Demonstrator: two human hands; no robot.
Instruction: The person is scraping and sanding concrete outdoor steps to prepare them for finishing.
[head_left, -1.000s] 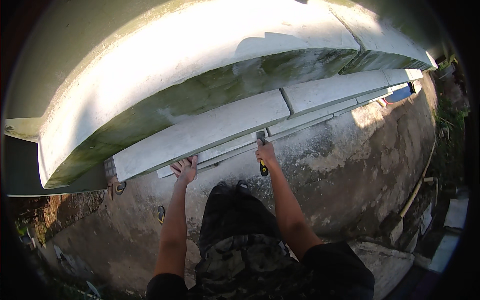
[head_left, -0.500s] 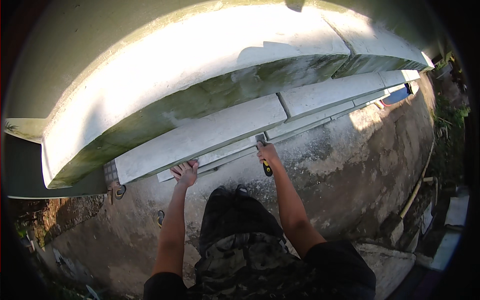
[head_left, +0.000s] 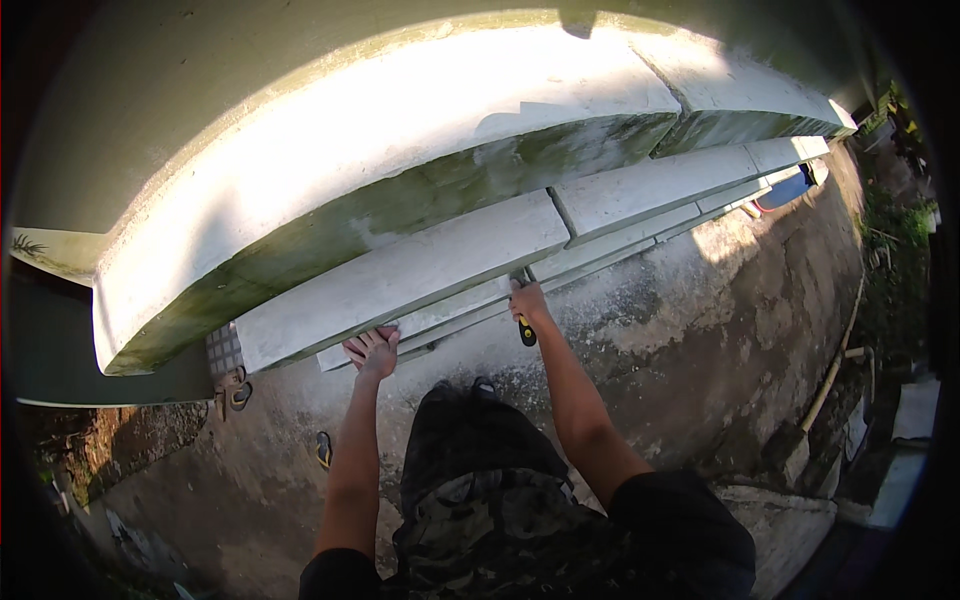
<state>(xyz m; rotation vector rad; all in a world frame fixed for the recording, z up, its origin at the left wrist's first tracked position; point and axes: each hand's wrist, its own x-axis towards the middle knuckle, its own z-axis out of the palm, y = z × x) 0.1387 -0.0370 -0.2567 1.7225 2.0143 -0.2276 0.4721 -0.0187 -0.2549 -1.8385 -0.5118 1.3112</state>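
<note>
My left hand rests with fingers spread against the lower edge of a long pale concrete slab that lies along a green-stained step. My right hand is closed around a tool with a yellow and black handle, its head pressed at the gap under the slab near the joint with the neighbouring slab. Both forearms reach forward from the lower edge, over my dark trousers.
A wide sunlit concrete ledge curves above the slabs. A pair of sandals lies at the left by a tiled patch. A small yellow and black object lies on the rough concrete ground. A blue object sits far right; a pipe runs along the right.
The hands stay in the same places on the slab and the tool. The view has shifted slightly; nothing else has visibly moved.
</note>
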